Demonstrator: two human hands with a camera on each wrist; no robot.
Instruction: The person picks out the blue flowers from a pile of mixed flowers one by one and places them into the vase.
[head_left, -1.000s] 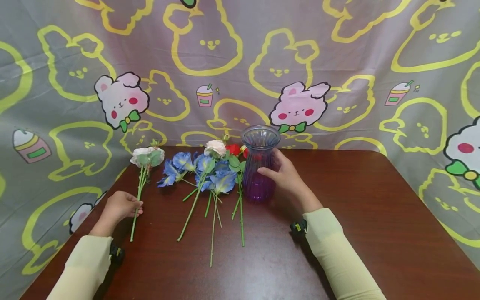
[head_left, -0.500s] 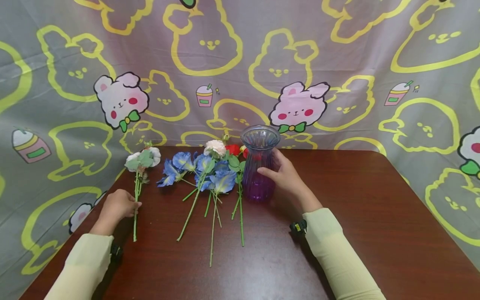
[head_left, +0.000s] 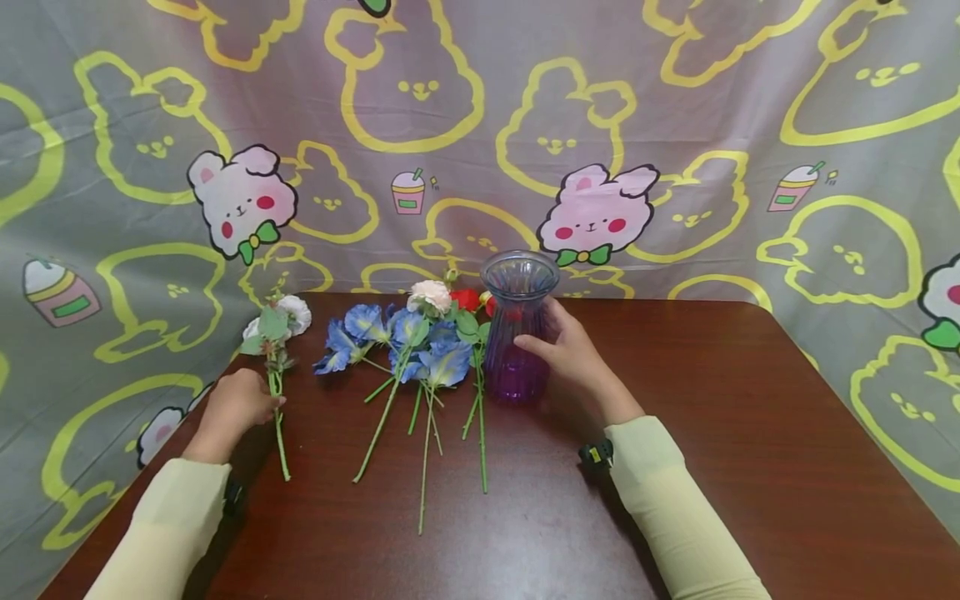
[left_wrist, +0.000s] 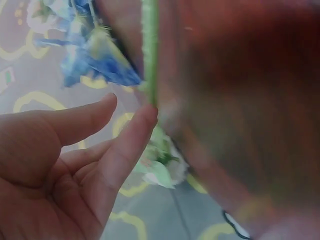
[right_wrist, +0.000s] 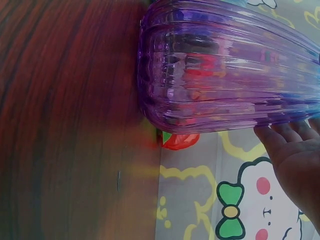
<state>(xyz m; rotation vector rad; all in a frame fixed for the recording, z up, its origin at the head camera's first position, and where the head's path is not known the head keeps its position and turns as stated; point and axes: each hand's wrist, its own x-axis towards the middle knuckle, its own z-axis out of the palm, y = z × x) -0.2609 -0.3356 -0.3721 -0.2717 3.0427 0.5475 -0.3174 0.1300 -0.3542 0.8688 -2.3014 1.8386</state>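
At the table's left side lies a white artificial flower [head_left: 295,315] with green leaves, its stem pointing toward the front. My left hand [head_left: 236,412] is at this stem. The left wrist view shows one fingertip touching the stem [left_wrist: 150,50], while the thumb stands apart from it and the fingers are fairly straight. A clear purple ribbed glass vase [head_left: 517,367] stands upright on the table. My right hand [head_left: 581,358] holds its right side, thumb in front and the other fingers behind. In the right wrist view, fingertips meet the vase wall [right_wrist: 220,75].
Left of the vase lie blue flowers [head_left: 442,362], a pale pink flower [head_left: 430,297] and a red flower [head_left: 467,300], their stems toward the front. The brown wooden table [head_left: 712,467] meets a cartoon-patterned cloth [head_left: 465,100] at its back and sides.
The white flower's head has shifted left and its lower stem end has swung right. My left hand has moved slightly farther from me. The right hand and vase have stayed put.
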